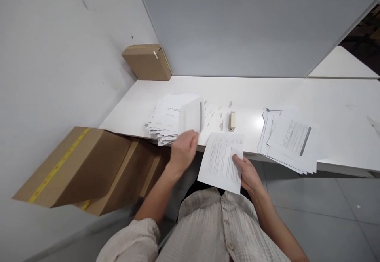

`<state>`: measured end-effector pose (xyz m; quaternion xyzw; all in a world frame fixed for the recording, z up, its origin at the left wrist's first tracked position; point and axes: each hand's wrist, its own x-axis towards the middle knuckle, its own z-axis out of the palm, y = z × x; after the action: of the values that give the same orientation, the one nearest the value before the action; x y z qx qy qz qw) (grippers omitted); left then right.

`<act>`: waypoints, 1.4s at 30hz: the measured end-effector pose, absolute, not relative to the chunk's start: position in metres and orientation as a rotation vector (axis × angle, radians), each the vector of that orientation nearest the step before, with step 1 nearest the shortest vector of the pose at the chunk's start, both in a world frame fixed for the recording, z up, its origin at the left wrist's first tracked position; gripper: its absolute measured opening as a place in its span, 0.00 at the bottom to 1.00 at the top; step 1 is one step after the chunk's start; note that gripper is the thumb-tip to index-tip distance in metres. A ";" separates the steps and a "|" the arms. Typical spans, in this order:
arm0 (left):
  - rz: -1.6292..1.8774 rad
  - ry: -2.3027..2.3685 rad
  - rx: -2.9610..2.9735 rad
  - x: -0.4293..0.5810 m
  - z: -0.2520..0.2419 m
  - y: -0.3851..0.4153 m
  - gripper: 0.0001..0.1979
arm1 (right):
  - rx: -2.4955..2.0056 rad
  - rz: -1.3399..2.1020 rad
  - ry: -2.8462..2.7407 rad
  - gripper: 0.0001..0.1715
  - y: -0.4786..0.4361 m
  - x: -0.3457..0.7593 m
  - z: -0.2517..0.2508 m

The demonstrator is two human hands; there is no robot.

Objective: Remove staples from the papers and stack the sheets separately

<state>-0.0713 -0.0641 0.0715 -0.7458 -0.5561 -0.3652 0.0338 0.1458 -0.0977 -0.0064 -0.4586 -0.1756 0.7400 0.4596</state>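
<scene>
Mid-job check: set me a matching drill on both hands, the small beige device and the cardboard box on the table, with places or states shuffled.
Things:
1. Left hand
2. Right hand
3. Small beige device
4. Cardboard box

Places or states:
A. At the far left corner of the white table
B. Holding a printed sheet in front of the shirt
C. Between the left paper pile and right paper pile
D. Holding a blurred sheet

Pairs: 1-D, 2-B, 3-C, 4-A
</scene>
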 end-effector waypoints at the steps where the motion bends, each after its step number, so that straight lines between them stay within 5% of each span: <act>1: -1.099 -1.595 -2.412 -0.057 0.068 -0.073 0.10 | -1.132 1.811 -0.424 0.18 -0.096 0.145 -0.006; 10: -0.945 -1.319 -2.830 0.001 0.005 -0.111 0.07 | -1.142 1.772 -0.338 0.17 -0.097 0.145 -0.012; 18: -1.088 -1.226 -3.057 -0.005 0.002 -0.124 0.10 | -1.143 1.717 -0.600 0.17 -0.098 0.146 -0.023; 27: -2.007 -2.441 -2.473 -0.036 -0.002 -0.090 0.20 | -1.206 1.529 -1.246 0.14 -0.109 0.176 -0.014; 33: -2.359 -2.106 -2.445 -0.021 0.043 -0.065 0.15 | -1.230 1.240 -1.294 0.09 -0.083 0.180 0.013; 42: -2.493 -1.645 -2.541 -0.006 0.065 -0.034 0.13 | -1.056 1.123 -1.184 0.16 -0.031 0.182 0.026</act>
<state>-0.0056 -0.0344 0.0651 -0.5994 -0.3881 -0.5880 -0.3800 0.1818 -0.0310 0.0261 -0.4487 -0.5032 0.4772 0.5637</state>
